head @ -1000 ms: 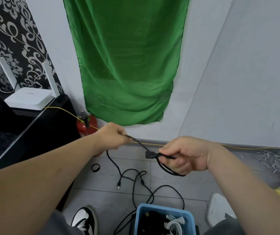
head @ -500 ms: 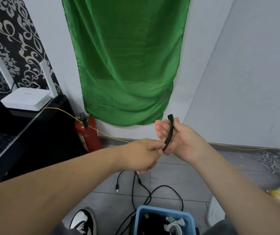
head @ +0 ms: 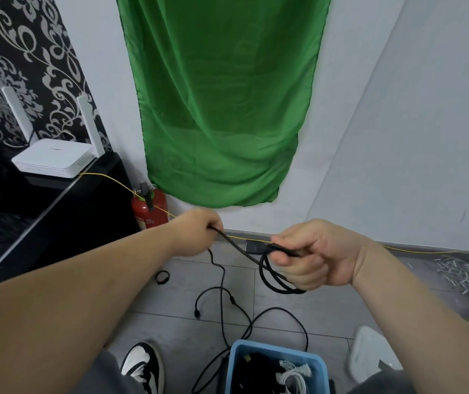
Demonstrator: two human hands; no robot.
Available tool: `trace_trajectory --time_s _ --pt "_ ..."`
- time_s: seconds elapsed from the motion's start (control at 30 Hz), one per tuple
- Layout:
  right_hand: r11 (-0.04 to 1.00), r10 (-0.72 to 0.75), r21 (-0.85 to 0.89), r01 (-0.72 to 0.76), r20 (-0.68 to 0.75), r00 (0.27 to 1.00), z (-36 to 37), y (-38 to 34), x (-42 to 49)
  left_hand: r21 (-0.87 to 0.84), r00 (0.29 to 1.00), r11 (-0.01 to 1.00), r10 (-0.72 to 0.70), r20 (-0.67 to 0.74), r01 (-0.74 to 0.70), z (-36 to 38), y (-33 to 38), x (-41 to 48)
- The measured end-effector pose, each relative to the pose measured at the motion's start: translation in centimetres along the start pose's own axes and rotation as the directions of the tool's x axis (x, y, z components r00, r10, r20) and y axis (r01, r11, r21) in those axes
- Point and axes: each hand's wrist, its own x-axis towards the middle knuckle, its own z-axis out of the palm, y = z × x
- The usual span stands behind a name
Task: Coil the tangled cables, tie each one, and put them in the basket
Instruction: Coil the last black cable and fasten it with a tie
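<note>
One black cable (head: pixel 239 249) is running taut between the hands, left hand (head: pixel 196 234) gripping it, right hand (head: pixel 313 254) pinching its coil (head: pixel 269 281). Even loops are seeming wise; slack (head: pixel 222 294) is trailing below by the basket (head: pixel 232 373).

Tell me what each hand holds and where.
Both hold one black cable: the right hand grips its small coiled loops beside the plug end, and the left hand grips the straight run farther along.

No legible text. Small dark mark on front of white router (head: pixel 51 160), well left of and above left hand (head: pixel 196 237): too small to read. Pale label on red fire extinguisher (head: pixel 149 213), just left of that hand: blurred.
</note>
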Motion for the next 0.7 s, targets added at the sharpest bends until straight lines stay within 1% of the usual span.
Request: trace_trajectory --time_s 0.03,0.1,0.13,0.2,0.27,0.33,0.37,0.43,0.5,0.57,0.6,0.63,0.7 --pt "0.998 0.044 -0.050 -0.050 -0.121 0.992 0.2 0.2 0.3 -0.117 0.996 0.992 -0.057 -0.072 0.049 -0.4 -0.2 0.2" --pt "0.994 0.056 -0.067 -0.086 -0.361 0.931 0.3 0.7 1.2 -0.270 0.974 0.960 -0.133 -0.185 0.079 -1.2 0.2 0.4" --pt "0.995 0.041 -0.059 -0.075 -0.444 0.895 0.2 0.9 1.7 -0.309 0.964 0.947 -0.160 -0.214 0.088 -1.4 0.7 0.4" --pt "0.996 -0.011 -0.079 -0.040 -0.557 0.831 0.0 1.3 2.6 -0.391 0.959 0.915 -0.195 -0.205 0.102 -1.5 2.1 0.2" --pt "0.979 -0.085 -0.200 -0.049 -0.613 0.785 0.0 1.5 3.2 -0.470 0.962 0.876 -0.212 -0.172 0.110 -1.7 3.7 -0.1" --pt "0.962 -0.142 -0.268 -0.040 -0.624 0.768 0.3 1.5 3.7 -0.539 0.962 0.838 -0.214 -0.173 0.089 -1.9 5.2 -0.4" --pt "0.971 -0.153 -0.239 -0.003 -0.629 0.762 0.5 1.4 4.0 -0.575 0.962 0.815 -0.208 -0.177 0.071 -1.9 5.6 -0.4" --pt "0.986 -0.161 -0.068 0.154 -0.652 0.741 0.3 0.9 4.3 -0.634 0.968 0.772 -0.190 -0.164 0.044 -2.1 6.3 -0.7" --pt "0.934 -0.182 0.108 0.342 -0.678 0.712 0.0 0.2 4.3 -0.648 0.982 0.760 -0.157 -0.104 0.053 -2.4 6.6 -1.0" --pt "0.851 -0.219 0.208 0.482 -0.694 0.686 -0.3 -0.1 4.5 -0.665 0.994 0.740 -0.100 0.037 0.100 -2.4 7.0 -1.4" --pt "0.811 -0.238 0.240 0.533 -0.697 0.676 -0.4 -0.2 4.7 -0.649 0.991 0.751 -0.056 0.123 0.123 -2.2 7.3 -1.7" --pt "0.772 -0.255 0.267 0.576 -0.701 0.666 -0.4 -0.3 4.7 -0.586 0.982 0.803 0.001 0.190 0.113 -1.7 7.4 -2.0" --pt "0.692 -0.285 0.312 0.650 -0.710 0.644 -0.4 -0.5 4.8 -0.376 0.944 0.927 0.115 0.310 0.011 -0.2 7.2 -2.7"
